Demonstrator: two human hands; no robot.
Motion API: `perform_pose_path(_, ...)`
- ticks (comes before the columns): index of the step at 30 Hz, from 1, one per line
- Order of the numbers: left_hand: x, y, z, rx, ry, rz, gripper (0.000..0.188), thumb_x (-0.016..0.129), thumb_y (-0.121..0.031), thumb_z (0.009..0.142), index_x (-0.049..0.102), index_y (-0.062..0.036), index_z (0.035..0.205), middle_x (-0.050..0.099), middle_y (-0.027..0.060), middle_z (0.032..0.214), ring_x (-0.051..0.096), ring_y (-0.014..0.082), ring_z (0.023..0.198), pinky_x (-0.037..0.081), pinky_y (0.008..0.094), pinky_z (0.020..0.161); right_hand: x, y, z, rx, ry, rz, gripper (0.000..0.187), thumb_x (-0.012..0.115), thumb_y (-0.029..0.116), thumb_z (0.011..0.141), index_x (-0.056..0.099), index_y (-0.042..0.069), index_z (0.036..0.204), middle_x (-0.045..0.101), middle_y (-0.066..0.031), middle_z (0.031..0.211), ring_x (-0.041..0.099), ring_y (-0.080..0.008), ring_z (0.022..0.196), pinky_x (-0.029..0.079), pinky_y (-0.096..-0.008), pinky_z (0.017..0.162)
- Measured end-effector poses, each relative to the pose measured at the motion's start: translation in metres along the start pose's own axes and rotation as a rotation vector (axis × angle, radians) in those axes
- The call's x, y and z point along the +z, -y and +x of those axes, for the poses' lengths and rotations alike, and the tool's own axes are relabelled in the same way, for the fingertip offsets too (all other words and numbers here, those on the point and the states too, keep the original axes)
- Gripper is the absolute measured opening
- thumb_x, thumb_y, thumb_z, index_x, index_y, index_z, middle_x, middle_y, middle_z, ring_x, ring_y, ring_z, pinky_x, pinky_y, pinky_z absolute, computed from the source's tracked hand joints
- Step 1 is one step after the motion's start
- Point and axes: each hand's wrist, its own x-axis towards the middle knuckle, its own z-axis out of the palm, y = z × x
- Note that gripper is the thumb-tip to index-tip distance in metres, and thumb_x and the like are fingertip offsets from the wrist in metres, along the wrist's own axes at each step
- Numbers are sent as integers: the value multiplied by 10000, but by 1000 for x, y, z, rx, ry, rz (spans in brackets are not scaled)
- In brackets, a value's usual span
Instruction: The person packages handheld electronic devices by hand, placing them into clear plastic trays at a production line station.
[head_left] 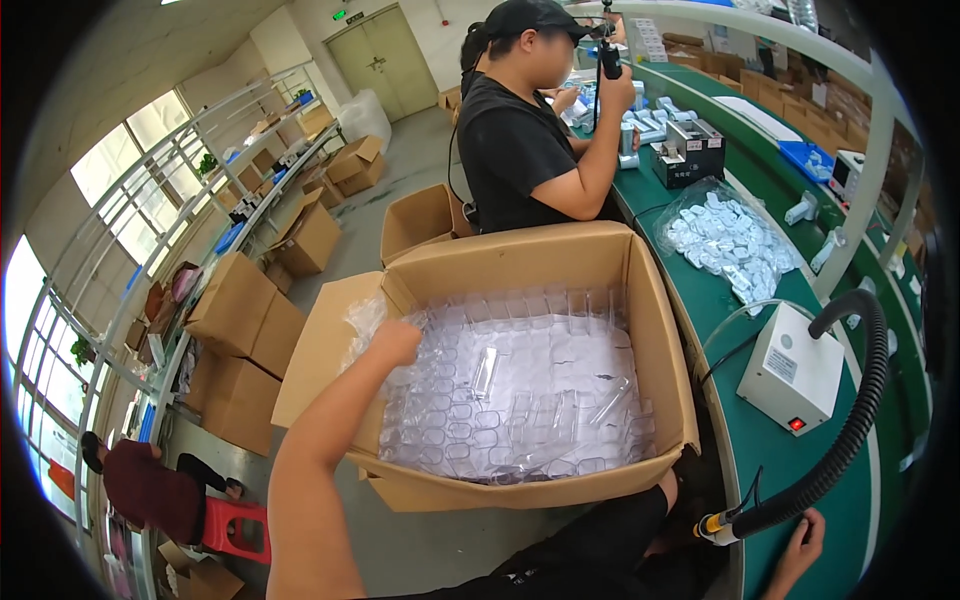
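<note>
We judge the film (362, 318) to be light, limp and slippery, best taken as a thick bunched fold, since a thin pinch could slide or tear. It lies crumpled over the left wall of the open carton (515, 257), beside the clear cases (460, 431) standing in rows inside. Those cases look light and fairly stiff, likely slick and easy to scratch or crack, so we would take one by its side edges and avoid squeezing the broad faces. A loose one (485, 372) lies across the pale sheet (545, 345) in the middle. Our left hand (403, 343) is at the carton's left side, its fingers curled narrow and apparently closed on the film, though the back of the hand hides the tips. Our right hand (803, 540) is by the bench (850, 515), near the hose (872, 400) and well apart from the cases; we see nothing in its bent fingers, but cannot tell how far open they are.
</note>
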Motion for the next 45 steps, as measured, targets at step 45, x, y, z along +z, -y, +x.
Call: perform_pose_path(45, 1, -24, -12, 61, -250, -253, 374, 629, -432, 846, 678, -64, 812, 674, 160, 789, 658, 342, 819, 509, 474, 692, -1, 17, 1, -45, 12, -11, 187, 458, -59, 904, 586, -46, 1039, 606, -113, 1041, 581, -197, 968, 450, -292, 889)
